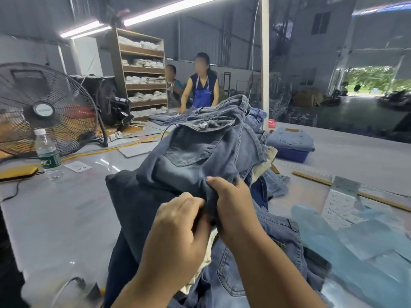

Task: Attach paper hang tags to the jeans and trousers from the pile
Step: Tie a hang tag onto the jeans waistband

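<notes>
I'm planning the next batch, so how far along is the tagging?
Possibly done: folded light blue jeans set apart on a blue box, though no tag shows. In hand: left hand and right hand pinch a fold of dark grey-blue denim jeans; no tag visible on them. Left: the heaped pile of jeans underneath, and white paper hang tags waiting at right.

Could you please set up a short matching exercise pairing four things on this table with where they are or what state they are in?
Things:
1. water bottle
2. fan
3. dark jeans
4. folded light jeans

Places or states:
A. lying on a blue box at the right
B. gripped by both the left hand and the right hand
C. standing upright just in front of the fan
D. at the table's far left edge

Pairs: 1-C, 2-D, 3-B, 4-A
</notes>
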Demonstrator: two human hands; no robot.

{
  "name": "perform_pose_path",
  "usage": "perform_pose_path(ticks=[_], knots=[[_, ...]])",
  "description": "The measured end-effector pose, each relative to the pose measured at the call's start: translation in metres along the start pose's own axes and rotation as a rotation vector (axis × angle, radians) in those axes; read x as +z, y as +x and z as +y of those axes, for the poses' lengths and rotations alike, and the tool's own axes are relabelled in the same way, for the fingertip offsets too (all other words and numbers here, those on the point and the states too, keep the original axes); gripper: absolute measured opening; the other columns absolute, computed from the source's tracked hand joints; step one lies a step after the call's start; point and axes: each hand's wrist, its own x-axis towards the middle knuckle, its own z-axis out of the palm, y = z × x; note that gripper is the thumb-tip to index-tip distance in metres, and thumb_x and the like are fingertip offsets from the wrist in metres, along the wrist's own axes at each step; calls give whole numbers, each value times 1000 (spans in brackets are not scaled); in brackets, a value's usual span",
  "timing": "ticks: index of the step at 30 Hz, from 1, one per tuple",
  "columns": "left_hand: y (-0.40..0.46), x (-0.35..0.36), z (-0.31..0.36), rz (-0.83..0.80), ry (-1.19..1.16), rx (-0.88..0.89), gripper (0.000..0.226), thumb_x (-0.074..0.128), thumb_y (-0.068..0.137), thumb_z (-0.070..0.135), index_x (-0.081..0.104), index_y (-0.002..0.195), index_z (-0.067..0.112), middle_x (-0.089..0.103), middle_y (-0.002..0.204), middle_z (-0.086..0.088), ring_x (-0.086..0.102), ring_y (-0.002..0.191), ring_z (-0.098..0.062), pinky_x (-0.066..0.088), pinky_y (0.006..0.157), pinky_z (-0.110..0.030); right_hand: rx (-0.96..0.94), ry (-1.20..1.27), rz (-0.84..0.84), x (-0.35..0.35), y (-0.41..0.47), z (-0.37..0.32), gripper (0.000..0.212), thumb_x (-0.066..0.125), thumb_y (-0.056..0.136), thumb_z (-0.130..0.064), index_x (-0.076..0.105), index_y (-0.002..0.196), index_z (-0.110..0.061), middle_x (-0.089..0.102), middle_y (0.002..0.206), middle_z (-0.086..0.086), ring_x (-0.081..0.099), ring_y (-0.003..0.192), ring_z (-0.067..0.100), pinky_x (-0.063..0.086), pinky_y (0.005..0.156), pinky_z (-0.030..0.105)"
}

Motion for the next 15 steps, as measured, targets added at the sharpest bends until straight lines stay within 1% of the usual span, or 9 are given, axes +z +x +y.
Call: perform_pose_path(ticks=[1,2,3,4,5,7,10,12,15], knots=[[0,-4,0,-23,-60,-21,15,52,91,23,58,79,17,49,75,14,51,72,-11,43,70,-35,-8,-10,10,-3,-5,-2,11,61,66,-12,53,61,-17,52,50,-1,49,46,18,40,45,32],[1,-9,1,-33,-120,-53,20,49,93,29,60,79,20,53,77,15,53,77,-10,43,74,-34,-3,-21,20,-7,-10,-3,6,59,65,-7,57,66,-12,58,57,7,55,53,26,48,49,40],[3,-14,1,-18,-171,-105,24,46,92,37,61,80,23,56,80,15,55,82,-10,42,78,-32,17,-27,27,-11,-16,-4,12,59,66,-3,62,76,-7,65,68,17,63,64,35,54,60,51],[6,-19,2,18,-195,-174,27,44,91,44,62,82,25,58,86,14,56,88,-10,42,82,-31,41,-16,17,-15,-24,-5,19,58,68,1,64,86,-3,69,81,25,67,76,44,56,70,58],[11,-23,2,60,-183,-251,30,44,88,50,63,89,26,60,94,12,56,96,-13,42,86,-31,58,9,1,-19,-31,-4,22,57,70,5,64,91,-1,68,89,29,67,83,47,56,74,60],[20,-28,0,78,-101,-405,42,48,88,57,62,112,25,59,115,6,52,114,-19,41,95,-34,64,-4,-39,-26,-47,-1,19,58,68,4,62,86,-3,65,84,29,66,78,44,56,71,52],[32,-27,-5,-51,95,-492,74,50,80,65,48,139,19,48,143,-5,39,133,-24,30,109,-40,76,1,-65,-30,-70,2,29,61,57,-2,57,86,2,59,80,24,58,74,33,47,69,45],[38,-21,-7,-171,250,-483,92,43,75,77,36,148,21,38,153,-4,28,141,-25,24,114,-44,87,8,-68,-32,-78,3,36,60,55,0,57,91,7,58,83,32,56,77,34,45,71,47],[50,-8,-15,-340,463,-494,104,31,72,89,25,152,22,29,158,-4,18,147,-26,17,117,-50,91,-19,-43,-33,-83,2,34,58,54,2,63,88,4,55,87,43,54,77,34,43,71,47]])
